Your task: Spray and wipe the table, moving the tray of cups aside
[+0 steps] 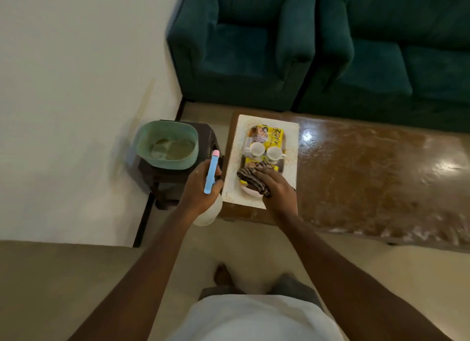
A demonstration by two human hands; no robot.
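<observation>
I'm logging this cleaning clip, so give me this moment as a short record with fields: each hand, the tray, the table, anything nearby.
left hand: grips spray bottle, beside the table's left end
right hand: holds striped cloth over the tray's near end
tray: on the table's left end, carrying two white cups and a yellow packet
table: brown, glossy, with light glare
nearby: green basin on dark stool, left of the table

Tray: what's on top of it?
On the tray: two white cups, a yellow packet, and a striped cloth gripped by the right hand. The cloth covers something white; only its edge shows.
</observation>
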